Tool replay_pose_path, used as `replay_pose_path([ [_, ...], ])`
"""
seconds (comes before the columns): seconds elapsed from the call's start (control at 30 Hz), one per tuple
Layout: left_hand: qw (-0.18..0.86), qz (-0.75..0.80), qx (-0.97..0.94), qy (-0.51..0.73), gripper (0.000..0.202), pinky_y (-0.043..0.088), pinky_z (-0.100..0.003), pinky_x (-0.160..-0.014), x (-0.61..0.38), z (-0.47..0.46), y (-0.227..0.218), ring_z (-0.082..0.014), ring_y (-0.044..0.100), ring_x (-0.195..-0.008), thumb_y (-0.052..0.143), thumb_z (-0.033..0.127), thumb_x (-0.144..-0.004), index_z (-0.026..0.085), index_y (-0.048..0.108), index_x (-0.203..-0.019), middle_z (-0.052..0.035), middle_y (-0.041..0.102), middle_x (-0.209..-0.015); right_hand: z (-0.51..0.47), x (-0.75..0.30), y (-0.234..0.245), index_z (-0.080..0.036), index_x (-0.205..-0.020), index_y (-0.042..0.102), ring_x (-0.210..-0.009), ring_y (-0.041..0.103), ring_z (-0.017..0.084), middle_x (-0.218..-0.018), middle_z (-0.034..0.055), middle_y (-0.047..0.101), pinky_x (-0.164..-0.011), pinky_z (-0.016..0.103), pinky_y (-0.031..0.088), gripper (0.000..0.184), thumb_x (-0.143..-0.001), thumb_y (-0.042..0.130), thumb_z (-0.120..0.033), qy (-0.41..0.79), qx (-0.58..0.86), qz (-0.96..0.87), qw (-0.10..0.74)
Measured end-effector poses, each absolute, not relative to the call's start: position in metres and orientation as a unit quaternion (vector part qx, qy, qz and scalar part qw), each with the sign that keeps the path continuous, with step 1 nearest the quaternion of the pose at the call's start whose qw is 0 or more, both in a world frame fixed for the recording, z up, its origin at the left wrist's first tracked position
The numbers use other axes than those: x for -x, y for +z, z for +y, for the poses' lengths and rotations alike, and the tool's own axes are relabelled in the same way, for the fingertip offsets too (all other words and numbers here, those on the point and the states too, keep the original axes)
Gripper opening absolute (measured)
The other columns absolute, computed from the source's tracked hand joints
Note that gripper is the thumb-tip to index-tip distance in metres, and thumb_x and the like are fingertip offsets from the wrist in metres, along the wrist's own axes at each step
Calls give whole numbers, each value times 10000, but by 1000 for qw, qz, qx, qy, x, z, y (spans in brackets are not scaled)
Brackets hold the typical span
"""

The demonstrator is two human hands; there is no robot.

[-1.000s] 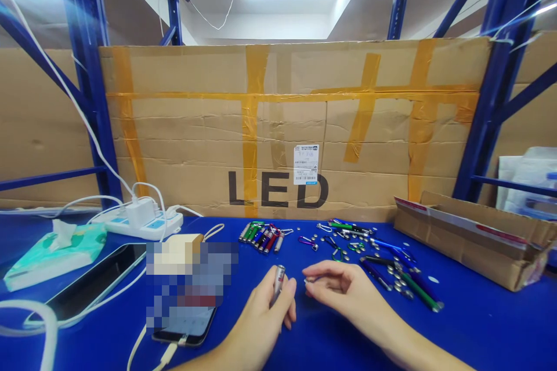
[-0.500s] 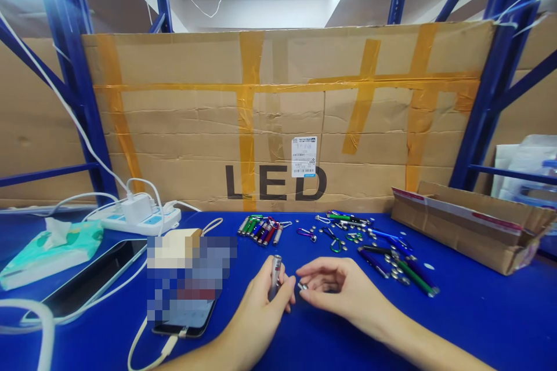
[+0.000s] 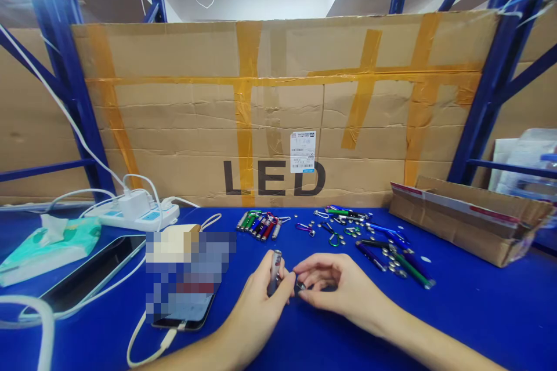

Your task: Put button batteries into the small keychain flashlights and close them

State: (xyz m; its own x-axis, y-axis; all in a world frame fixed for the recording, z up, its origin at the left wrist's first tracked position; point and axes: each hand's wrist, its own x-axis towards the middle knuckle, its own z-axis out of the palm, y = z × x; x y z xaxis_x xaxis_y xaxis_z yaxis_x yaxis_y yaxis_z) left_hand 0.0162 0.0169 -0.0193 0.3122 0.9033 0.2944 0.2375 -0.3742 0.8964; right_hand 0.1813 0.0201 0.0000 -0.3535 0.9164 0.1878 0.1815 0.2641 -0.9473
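While the left hand (image 3: 256, 304) grips a small torch (image 3: 274, 266) upright, the right hand (image 3: 337, 288) — pinching a tiny part (image 3: 300, 287) — has closed in to meet it.

A blurred patch (image 3: 191, 266) covers the phone (image 3: 185, 320); the tiny part (image 3: 300, 286) in the right hand (image 3: 337, 290) is unidentifiable

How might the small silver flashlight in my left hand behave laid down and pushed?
Being round, the small silver cylindrical flashlight would probably roll on the blue table. It seems rigid and likely light: the left hand pinches it upright.
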Motion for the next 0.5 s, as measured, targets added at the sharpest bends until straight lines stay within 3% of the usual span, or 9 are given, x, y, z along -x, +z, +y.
replay_pose_path([
  [0.3,351,390,-735,429,181,329,-277,-603,-17,19,-21,-133,399,-619,438,360,-823,208,371,-751,30,436,-698,19,-181,1,-121,-884,659,-673,586,110,-783,35,658,-677,244,489,351,-565,736,-249,440,408,-693,399],
  [0.5,361,401,-736,408,208,338,-279,-577,-16,16,-16,-146,413,-628,393,405,-837,204,387,-784,12,448,-715,21,-181,-2,-126,-886,666,-673,597,118,-769,33,658,-657,246,492,342,-572,727,-248,433,400,-701,402],
])
